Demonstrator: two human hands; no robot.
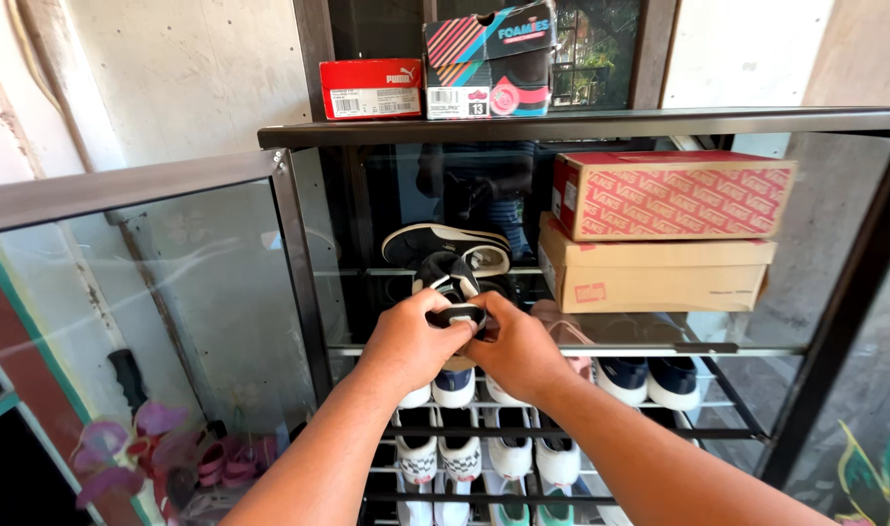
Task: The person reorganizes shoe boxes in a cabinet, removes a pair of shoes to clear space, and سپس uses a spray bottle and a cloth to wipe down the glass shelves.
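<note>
Both hands are meeting in front of the glass cabinet [299, 253], just at its open front. The left hand [411, 336] is curling around a small black shoe [452, 282], thumb over the top, while the right hand [518, 346] is pinching the shoe's heel end from the other side, so the shoe is sitting upright between them, clear of the shelf [523, 349] edge. Lower in the cabinet, white sneakers [464, 453] are filling the racks. Behind the shoe, a black-and-white sneaker [445, 245] is lying on the same level, crowding the spot. To the right inside the cabinet, a red box [674, 195] is resting on a tan box [654, 278]. On top of the cabinet, two more boxes [435, 73] are standing.
</note>
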